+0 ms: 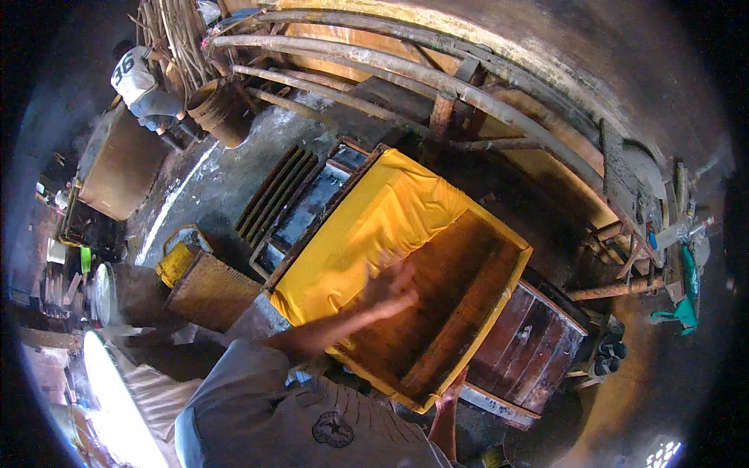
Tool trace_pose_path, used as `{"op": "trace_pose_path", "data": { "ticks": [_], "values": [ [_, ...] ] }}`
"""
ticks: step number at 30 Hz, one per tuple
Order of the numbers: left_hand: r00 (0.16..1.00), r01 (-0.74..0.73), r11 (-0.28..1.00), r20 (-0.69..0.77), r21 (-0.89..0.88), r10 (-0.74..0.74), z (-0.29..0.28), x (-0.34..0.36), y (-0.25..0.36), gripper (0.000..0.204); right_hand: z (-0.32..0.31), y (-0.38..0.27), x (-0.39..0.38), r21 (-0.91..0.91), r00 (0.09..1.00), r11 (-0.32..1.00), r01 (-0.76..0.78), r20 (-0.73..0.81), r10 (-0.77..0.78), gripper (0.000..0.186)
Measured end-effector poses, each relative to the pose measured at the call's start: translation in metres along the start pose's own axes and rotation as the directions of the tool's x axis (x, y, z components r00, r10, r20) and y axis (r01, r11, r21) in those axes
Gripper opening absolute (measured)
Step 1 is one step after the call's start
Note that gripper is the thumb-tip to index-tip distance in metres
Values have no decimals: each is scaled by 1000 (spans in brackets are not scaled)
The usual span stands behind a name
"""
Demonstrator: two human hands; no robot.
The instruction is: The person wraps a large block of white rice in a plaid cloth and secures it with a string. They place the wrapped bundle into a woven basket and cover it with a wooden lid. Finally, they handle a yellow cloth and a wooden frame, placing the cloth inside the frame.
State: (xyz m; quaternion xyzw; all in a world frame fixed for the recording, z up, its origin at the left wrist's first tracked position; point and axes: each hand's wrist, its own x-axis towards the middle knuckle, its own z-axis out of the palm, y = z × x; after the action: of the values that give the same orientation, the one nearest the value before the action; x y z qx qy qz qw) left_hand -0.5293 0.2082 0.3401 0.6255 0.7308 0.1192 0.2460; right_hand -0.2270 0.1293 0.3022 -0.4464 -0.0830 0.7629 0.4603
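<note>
A shallow wooden tray (456, 312) lies tilted in front of me, with yellow cloth (374, 222) draped over its far left part and edging its rim. The cloth is wrinkled, and bare brown wood shows inside the tray's near right part. My left hand (394, 288) is over the tray beside the cloth's inner edge. Motion smears its fingers, so whether it pinches the cloth cannot be seen. At the tray's near right side, my right hand (449, 396) touches the outer rim from below. Its fingers are hidden by the tray.
A slatted wooden board (519, 347) lies right of the tray. Beyond the left end are a metal-topped frame (312, 207) and wooden slats (277, 191). A woven basket (211, 290) and yellow bucket (179, 261) stand left. Long poles (406, 70) run behind; another person (144, 82) bends far left.
</note>
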Motion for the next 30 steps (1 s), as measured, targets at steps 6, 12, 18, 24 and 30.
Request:
{"op": "trace_pose_path", "data": {
  "ticks": [6, 12, 18, 24, 30],
  "values": [
    [971, -208, 976, 134, 69, 197, 59, -55, 86, 88, -11, 10, 26, -106, 999, 994, -3, -53, -2, 51],
    [962, -252, 965, 126, 73, 242, 50, -66, 90, 95, -21, 6, -6, -364, 990, 930, 49, -109, -94, 48],
    [978, -206, 939, -98, -275, 186, -81, -54, 127, 85, 92, -102, -113, -707, 810, 514, 486, 142, -570, 46],
    [978, -153, 59, -143, -986, 154, -247, -46, 43, 60, 419, -119, -202, -522, 398, -68, 850, 722, -566, 43],
    [981, -195, -731, -148, -654, -129, -241, -91, -187, 46, 608, 70, -169, -587, 771, -548, 596, 609, 185, 48]
  ]
}}
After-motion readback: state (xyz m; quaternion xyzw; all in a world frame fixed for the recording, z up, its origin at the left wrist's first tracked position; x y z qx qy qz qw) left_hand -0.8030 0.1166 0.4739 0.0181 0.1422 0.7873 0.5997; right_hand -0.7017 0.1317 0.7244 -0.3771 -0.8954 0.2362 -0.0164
